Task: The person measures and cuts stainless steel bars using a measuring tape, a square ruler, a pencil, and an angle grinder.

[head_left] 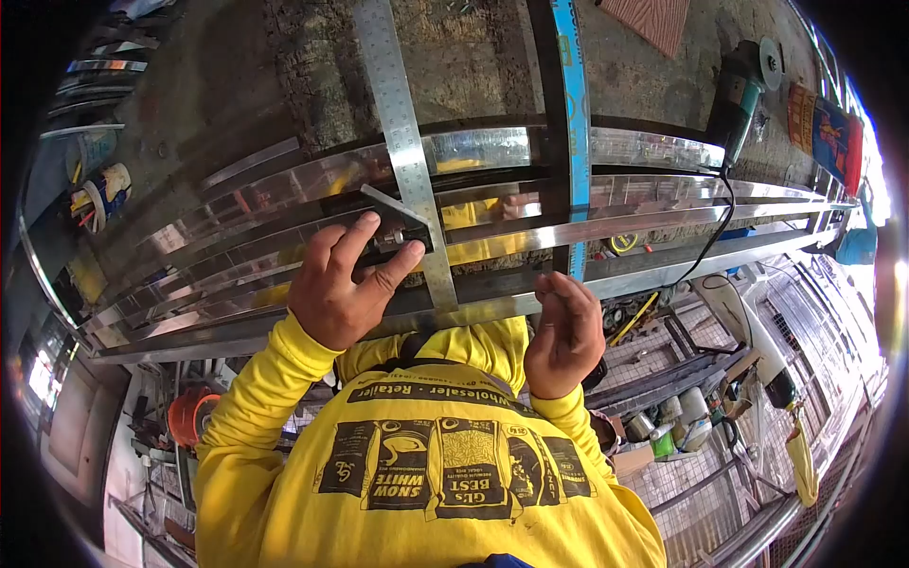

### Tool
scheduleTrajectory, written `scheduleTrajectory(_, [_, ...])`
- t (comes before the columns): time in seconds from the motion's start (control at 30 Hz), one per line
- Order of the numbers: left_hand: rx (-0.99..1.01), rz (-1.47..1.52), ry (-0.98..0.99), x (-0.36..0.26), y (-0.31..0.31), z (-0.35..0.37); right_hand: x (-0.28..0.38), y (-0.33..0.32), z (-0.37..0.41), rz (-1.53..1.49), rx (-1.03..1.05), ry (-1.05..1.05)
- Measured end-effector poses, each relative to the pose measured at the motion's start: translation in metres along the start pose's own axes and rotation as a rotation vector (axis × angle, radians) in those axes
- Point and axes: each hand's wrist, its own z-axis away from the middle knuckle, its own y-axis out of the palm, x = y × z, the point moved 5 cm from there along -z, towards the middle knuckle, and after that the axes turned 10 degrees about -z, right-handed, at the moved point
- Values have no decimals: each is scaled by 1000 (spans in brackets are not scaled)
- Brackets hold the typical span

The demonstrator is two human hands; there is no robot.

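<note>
My left hand (346, 284) pinches a small flat metal piece (390, 210) between thumb and forefinger, pressing it against a long steel ruler (402, 142) that lies across a stack of shiny stainless steel tubes (653, 222). My right hand (565, 331) hovers at the near edge of the tubes with its fingers curled together. It sits just below a blue-edged straightedge (570, 104), and nothing shows inside it. Yellow sleeves cover both arms.
An angle grinder (743, 85) lies at the far right of the concrete bench, its black cable (715, 232) trailing over the tubes. A tub of tools (95, 194) stands at the left. Below the bench are metal grating, cans and an orange helmet (189, 412).
</note>
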Motion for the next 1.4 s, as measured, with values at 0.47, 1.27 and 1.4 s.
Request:
scheduleTrajectory(0.47, [-2,-16,12,1,3,2,-14,15,4,-340,-113,160])
scheduleTrajectory(1.27, [13,-10,27,1,2,2,9,67,-11,-113,138,110])
scheduleTrajectory(1.4, [14,-2,29,2,2,2,15,71,-14,-101,141,45])
